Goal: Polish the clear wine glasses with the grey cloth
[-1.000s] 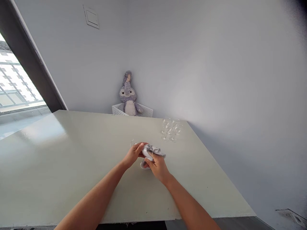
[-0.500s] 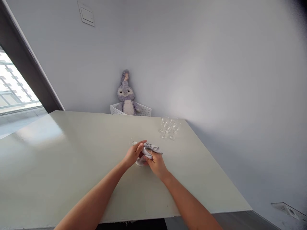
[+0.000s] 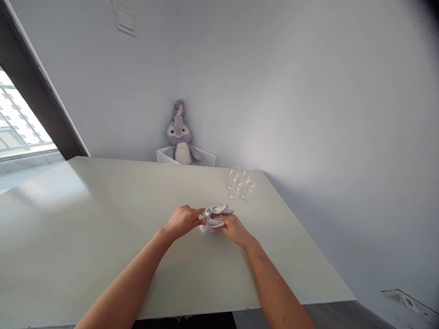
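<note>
A light grey cloth [image 3: 207,228] is bunched in and around a clear stemmed glass [image 3: 202,216], which lies sideways just above the table. My left hand [image 3: 183,221] closes its fingers and thumb on the foot and stem end of the glass. From the other side, my right hand [image 3: 234,228] grips the cloth at the bowl end. Part of that hand's fingers is hidden by the cloth, and most of the bowl is covered too. Beyond my hands, several clear stemmed glasses [image 3: 241,183] stand upright in a close group.
The pale table [image 3: 130,196] reaches to the walls at the back and right. Behind its far edge, a purple plush toy [image 3: 180,135] sits in a white perforated basket [image 3: 207,158]. A window [image 3: 22,121] is at the left.
My left hand has turned and shifted slightly left, its palm now facing down over the glass's foot end. The foot no longer shows beyond my fingers. My right hand has moved slightly right.
</note>
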The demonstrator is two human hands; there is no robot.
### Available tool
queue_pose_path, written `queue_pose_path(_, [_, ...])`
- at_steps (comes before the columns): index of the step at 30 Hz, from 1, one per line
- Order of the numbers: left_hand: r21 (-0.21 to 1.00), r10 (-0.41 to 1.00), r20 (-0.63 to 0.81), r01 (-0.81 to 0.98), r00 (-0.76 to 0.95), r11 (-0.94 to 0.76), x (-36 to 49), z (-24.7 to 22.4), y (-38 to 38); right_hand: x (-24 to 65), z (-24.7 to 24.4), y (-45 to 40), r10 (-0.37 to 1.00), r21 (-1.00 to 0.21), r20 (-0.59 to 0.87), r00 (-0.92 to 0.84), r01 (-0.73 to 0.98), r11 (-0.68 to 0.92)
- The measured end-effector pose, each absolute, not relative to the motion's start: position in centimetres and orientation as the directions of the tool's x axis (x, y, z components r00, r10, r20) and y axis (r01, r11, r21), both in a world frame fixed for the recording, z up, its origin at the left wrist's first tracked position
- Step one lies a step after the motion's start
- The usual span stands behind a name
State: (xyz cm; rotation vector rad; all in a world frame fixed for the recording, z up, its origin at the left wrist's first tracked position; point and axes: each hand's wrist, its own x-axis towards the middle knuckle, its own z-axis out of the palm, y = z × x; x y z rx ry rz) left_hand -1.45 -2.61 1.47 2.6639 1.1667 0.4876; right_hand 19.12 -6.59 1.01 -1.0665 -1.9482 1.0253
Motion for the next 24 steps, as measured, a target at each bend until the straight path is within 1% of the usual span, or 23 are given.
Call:
queue_pose_path(2, [0.398,0.762,0.118,0.673,0.636,-0.623,-1.5,1.9,-2.7,19.9,0.9,-6.2,0.862,-0.738,0.259,-0.435,0.488,0.467])
queue_pose_path(5, [0.539,0.789,-0.021,0.672,0.614,-0.508,-1.7,2.3,-2.7,21.2,0.3,-5.4,0.869,-0.600,0.302,-0.393,0.630,0.493])
queue_pose_path(7, [0.602,0.826,-0.085,0.690,0.556,-0.402,-2.2,2.3,-2.5,22.0,-0.1,-4.9,0.874,-0.560,0.365,-0.322,0.674,0.482])
queue_pose_path(9, [0.629,0.879,-0.103,0.715,0.465,-0.305,-2.8,2.2,-2.0,22.5,-0.3,-4.6,0.852,-0.560,0.475,-0.222,0.670,0.487])
queue_pose_path(11, [0.621,0.933,-0.067,0.746,0.355,-0.239,-3.4,2.0,-1.4,22.4,-0.1,-4.8,0.803,-0.571,0.580,-0.140,0.633,0.523])
queue_pose_path(12, [0.607,0.953,-0.038,0.764,0.301,-0.218,-3.6,1.9,-1.1,22.2,0.1,-5.0,0.776,-0.566,0.617,-0.128,0.614,0.551])
queue_pose_path(14, [0.567,0.976,0.022,0.801,0.218,-0.192,-3.9,1.7,-0.8,21.2,0.6,-5.6,0.746,-0.530,0.639,-0.188,0.596,0.603])
queue_pose_path(16, [0.522,0.978,0.073,0.828,0.194,-0.203,-3.7,1.5,-0.8,19.8,0.8,-6.3,0.736,-0.476,0.604,-0.306,0.602,0.641])
queue_pose_path(18, [0.483,0.963,0.123,0.834,0.238,-0.268,-3.2,1.2,-1.1,18.4,0.7,-6.7,0.728,-0.440,0.561,-0.394,0.602,0.666])
queue_pose_path(20, [0.440,0.931,0.155,0.821,0.331,-0.365,-2.4,0.8,-1.8,17.3,0.4,-6.9,0.724,-0.430,0.542,-0.426,0.599,0.675])
queue_pose_path(22, [0.386,0.880,0.186,0.791,0.437,-0.474,-1.4,0.3,-2.4,16.8,0.1,-6.8,0.741,-0.435,0.530,-0.412,0.619,0.654])
queue_pose_path(24, [0.336,0.812,0.242,0.739,0.532,-0.584,-0.5,0.0,-2.9,16.9,0.1,-6.6,0.781,-0.464,0.524,-0.339,0.656,0.595])
